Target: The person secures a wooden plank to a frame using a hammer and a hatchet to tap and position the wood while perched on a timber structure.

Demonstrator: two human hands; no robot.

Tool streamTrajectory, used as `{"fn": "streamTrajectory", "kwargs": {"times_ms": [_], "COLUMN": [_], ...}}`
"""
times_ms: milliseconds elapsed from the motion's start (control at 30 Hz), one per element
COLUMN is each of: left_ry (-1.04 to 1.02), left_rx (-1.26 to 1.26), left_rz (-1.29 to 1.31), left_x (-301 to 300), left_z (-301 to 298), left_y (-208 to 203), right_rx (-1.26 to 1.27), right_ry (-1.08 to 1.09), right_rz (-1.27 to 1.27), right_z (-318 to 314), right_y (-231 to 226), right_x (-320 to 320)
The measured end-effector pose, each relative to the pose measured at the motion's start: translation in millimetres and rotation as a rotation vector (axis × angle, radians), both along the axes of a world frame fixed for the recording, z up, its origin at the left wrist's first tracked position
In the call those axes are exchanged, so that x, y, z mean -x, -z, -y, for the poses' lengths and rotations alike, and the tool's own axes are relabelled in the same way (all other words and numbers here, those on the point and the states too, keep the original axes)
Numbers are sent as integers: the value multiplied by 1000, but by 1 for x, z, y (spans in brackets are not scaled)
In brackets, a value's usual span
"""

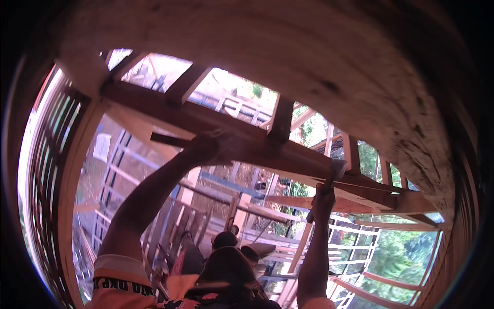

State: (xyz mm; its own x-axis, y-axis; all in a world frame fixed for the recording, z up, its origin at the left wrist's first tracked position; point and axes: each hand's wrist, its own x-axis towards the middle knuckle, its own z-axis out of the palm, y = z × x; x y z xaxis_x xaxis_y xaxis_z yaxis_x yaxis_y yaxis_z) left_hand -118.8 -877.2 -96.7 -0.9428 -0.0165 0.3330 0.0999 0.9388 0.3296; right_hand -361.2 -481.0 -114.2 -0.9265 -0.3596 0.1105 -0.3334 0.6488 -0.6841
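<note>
**Hammer raised at the beam, both arms up**

Hammer with pale metal head and dark handle (329, 177) sits in your right hand (322, 202); fingers wrapped tight round the lower handle; head end points up and touches or nearly touches the underside of the long reddish-brown timber beam (247, 139); can't tell which from this view.

Beam runs diagonally from upper left to lower right across the frame; short dark cross-pieces of timber (282, 119) stand off its upper side at intervals; bright sky and foliage show in the gaps between them.

Your left hand (206, 148) is up against the beam's lower face, left of the hammer and well apart from it; fingers look curled onto the wood, but the hand is dark against the light, so whether they grip a small item there is not visible; a short dark strip of wood (170, 139) sticks out to the left, just beside that hand.

A pale rough curved surface (329, 62) fills the top and right of the view, above the beam.

Below, between your forearms, pale timber framing and slatted rails (180, 221) are spread out; an orange sleeve with dark lettering (121, 280) covers your left upper arm at the lower edge.
</note>
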Motion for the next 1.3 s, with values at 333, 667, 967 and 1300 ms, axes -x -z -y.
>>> {"fn": "streamTrajectory", "kwargs": {"times_ms": [333, 667, 967, 1300], "left_ry": [-107, -65, -49, 35], "left_rx": [-85, -84, 1, 11], "left_rz": [204, 144, 112, 24], "left_x": [-1, -2, -6, -10], "left_z": [-1, 2, 1, 21], "left_y": [-23, -14, -18, -29], "right_rx": [348, 349, 401, 251], "right_ry": [11, 138, 198, 29], "right_rz": [478, 526, 542, 437], "right_z": [22, -24, 6, 57], "right_y": [-49, -48, -44, -79], "right_x": [-110, -265, -271, -213]}}
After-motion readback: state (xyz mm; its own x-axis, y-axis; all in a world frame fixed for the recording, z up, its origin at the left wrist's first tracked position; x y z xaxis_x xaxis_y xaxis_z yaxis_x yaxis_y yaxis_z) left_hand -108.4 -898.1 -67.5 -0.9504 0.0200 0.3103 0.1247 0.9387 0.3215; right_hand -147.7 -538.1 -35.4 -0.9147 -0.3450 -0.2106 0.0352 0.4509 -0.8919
